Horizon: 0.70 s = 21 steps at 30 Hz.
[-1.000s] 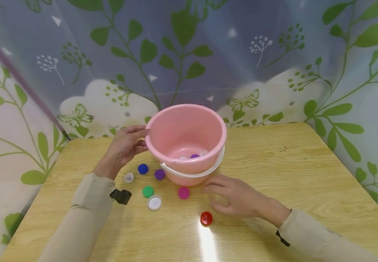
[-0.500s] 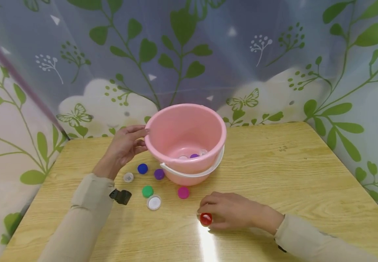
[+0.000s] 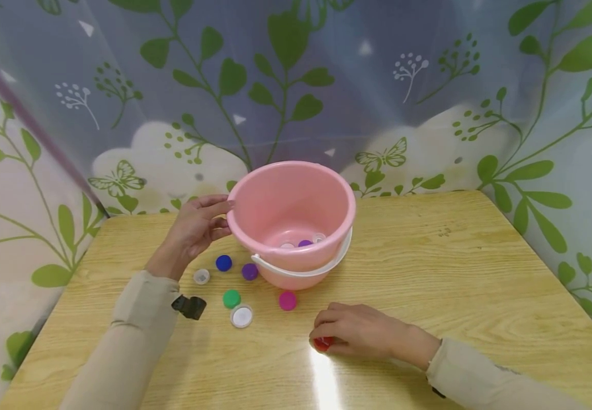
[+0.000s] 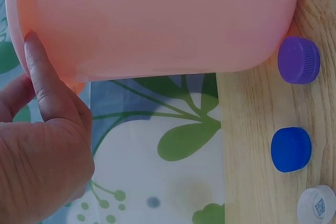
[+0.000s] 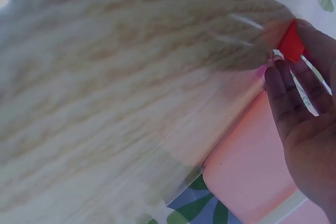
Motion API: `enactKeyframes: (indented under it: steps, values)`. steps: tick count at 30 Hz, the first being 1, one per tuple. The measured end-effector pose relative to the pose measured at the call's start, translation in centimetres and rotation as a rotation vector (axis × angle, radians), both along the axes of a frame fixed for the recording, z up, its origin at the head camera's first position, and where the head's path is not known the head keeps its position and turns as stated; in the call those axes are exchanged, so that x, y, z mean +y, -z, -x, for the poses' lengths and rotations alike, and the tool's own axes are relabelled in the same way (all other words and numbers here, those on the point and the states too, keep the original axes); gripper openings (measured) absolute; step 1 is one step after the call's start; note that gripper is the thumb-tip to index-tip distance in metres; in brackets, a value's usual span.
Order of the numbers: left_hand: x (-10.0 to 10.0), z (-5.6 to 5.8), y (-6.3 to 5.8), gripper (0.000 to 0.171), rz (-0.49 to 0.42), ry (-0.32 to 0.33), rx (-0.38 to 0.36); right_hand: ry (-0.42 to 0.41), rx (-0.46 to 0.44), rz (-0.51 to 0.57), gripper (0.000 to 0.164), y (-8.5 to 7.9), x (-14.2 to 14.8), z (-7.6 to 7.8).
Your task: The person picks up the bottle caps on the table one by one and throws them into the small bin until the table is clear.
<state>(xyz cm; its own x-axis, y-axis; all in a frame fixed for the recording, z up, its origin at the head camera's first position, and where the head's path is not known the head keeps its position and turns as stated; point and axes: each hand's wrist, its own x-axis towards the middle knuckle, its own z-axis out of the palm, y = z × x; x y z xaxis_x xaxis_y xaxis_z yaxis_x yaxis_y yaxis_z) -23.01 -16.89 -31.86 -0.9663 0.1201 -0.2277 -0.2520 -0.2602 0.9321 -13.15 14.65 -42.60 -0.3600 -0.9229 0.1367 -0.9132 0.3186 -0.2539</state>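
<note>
While bracing the pink bucket (image 3: 291,219) by its rim, left hand (image 3: 193,230) with fingers curled on the wall; bucket upright at the back middle of the bench (image 3: 455,267). Pick-up step in hand: right hand (image 3: 357,333) closed over the red cap (image 3: 323,343) at the near edge of the bench, just in front of the bucket, fingertips pinching it. Cap seemingly still on the wood, though hard to tell from the blurred wrist view, with only a red sliver showing between the fingers (image 5: 291,43). Next move, by judgement: a clean lift, a short carry up and over the rim, then release above the caps already inside. Loose caps beside the bucket: pink (image 3: 287,300), purple (image 3: 249,271), blue (image 3: 223,262), green (image 3: 231,298), white (image 3: 241,316), clear (image 3: 201,277).

Against a second ago: right hand then flat and spread near the bucket's base, cap bare to its left; half a second ago, fingers just reaching it; now mostly covered. Left hand and bucket unchanged.
</note>
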Motion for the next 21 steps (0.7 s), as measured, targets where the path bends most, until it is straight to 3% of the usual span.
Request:
enactKeyframes:
  steps: [17, 21]
  values:
    - [-0.07, 0.09, -0.03, 0.03, -0.002, -0.005, -0.01, -0.004, -0.065, -0.025, 0.014, -0.18, -0.03, 0.25]
    - [-0.05, 0.04, 0.06, 0.029, -0.01, -0.004, -0.009, 0.032, -0.087, -0.018, 0.02, -0.84, 0.37, 0.2]
